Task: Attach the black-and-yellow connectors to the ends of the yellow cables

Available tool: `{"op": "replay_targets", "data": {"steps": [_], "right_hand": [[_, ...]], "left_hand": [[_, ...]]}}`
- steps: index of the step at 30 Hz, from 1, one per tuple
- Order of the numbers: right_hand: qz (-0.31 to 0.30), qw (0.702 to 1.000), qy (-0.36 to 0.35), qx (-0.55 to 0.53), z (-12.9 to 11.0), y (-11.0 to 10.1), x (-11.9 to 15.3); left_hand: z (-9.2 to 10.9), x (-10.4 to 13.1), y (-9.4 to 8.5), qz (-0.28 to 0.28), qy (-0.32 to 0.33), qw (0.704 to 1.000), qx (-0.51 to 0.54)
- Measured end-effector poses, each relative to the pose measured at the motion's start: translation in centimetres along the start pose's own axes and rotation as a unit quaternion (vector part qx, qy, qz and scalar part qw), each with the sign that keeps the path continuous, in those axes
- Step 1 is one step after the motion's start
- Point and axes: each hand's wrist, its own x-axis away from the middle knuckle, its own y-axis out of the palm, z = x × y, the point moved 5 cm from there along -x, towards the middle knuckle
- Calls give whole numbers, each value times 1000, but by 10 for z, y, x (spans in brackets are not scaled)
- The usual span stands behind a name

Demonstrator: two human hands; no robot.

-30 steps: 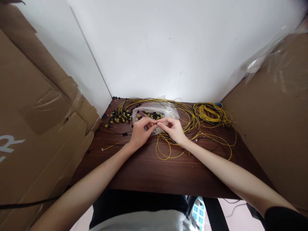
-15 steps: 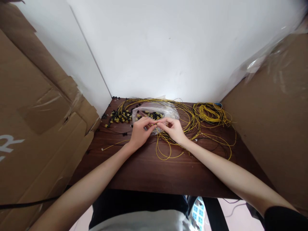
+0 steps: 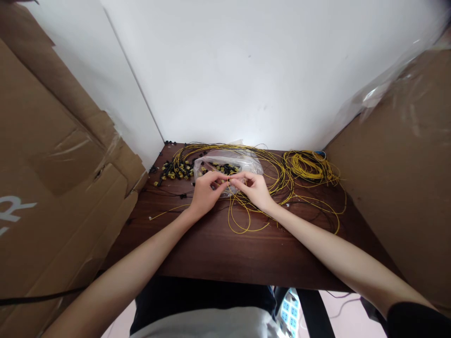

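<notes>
My left hand and my right hand meet fingertip to fingertip over the middle of the table, both closed in a pinch. Between them runs a thin yellow wire, which drops from the fingertips and loops on the wood. Whether a small part sits at the pinch is hidden by the fingers. Just behind my hands lies a clear plastic bag with black and yellow connectors in it. More black and yellow connectors are heaped to the left of the bag.
A coil of yellow wire lies at the back right of the dark wooden table. Long yellow and black wires arc behind the bag. Cardboard walls flank the table on both sides, and a white wall closes the back.
</notes>
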Motion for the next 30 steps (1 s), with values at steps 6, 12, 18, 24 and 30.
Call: {"op": "replay_targets", "data": {"steps": [6,12,18,24,30], "right_hand": [[2,1000,-18,-4,-5,1,0],[-9,1000,-4,19,-2,1,0],[-7,999,-2,43,2,0,1],[-18,1000,6,15,7,1,1],[-16,999,0,31,8,0,1]], "left_hand": [[0,-1,-1,2,-13,1000,2],[2,0,-1,4,19,1000,16],[3,0,-2,6,25,1000,13],[4,1,-1,1,36,999,-14],[9,1,-1,-1,68,996,-51]]}}
